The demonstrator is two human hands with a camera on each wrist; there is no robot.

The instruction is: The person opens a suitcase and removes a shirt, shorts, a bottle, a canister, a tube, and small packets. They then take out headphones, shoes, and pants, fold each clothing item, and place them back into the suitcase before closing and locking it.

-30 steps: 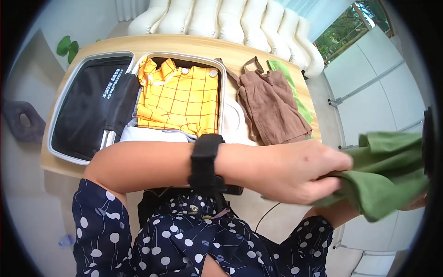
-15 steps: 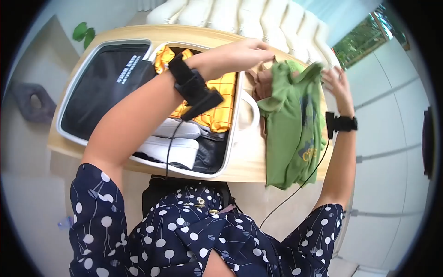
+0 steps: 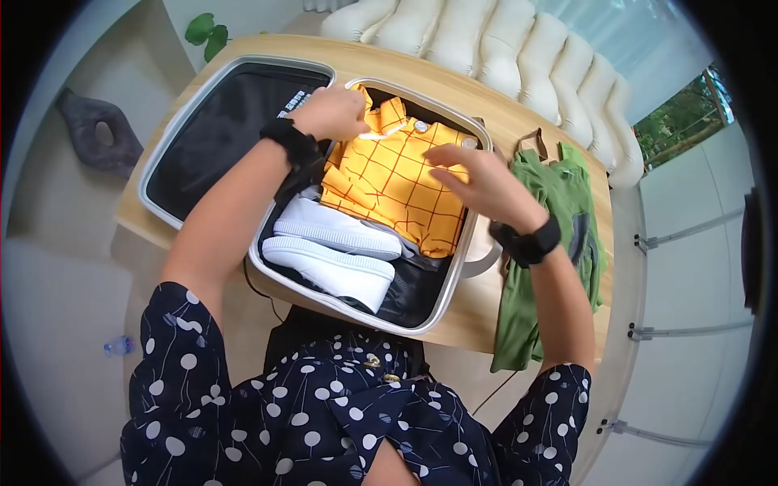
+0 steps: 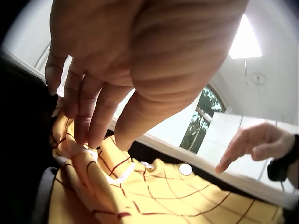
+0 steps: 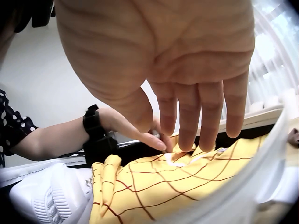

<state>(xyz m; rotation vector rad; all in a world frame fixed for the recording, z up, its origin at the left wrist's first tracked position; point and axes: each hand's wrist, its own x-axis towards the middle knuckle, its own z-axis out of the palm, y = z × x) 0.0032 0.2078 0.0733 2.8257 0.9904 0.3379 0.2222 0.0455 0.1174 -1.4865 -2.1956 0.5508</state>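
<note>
A folded yellow garment with dark red checks (image 3: 397,178) lies in the right half of an open suitcase (image 3: 450,301). My left hand (image 3: 331,112) is at the garment's collar end, near the suitcase's middle. In the left wrist view its fingers point down with the fingertips right at the fabric, and the thumb stands a little apart. Over the garment's right part hovers my right hand (image 3: 485,180), fingers extended and nothing in them. White shoes (image 3: 332,271) lie side by side in the suitcase, nearer to me than the garment.
On the wooden table (image 3: 478,328), right of the suitcase, a green garment (image 3: 551,202) is spread, its lower end hanging over the front edge. A brown strap (image 3: 532,142) shows at its top. The suitcase's left half (image 3: 235,121) has a black lining.
The green garment, held off to the right at first, was laid on the table over the brown clothing and let go. Both hands then moved left to the yellow garment.
</note>
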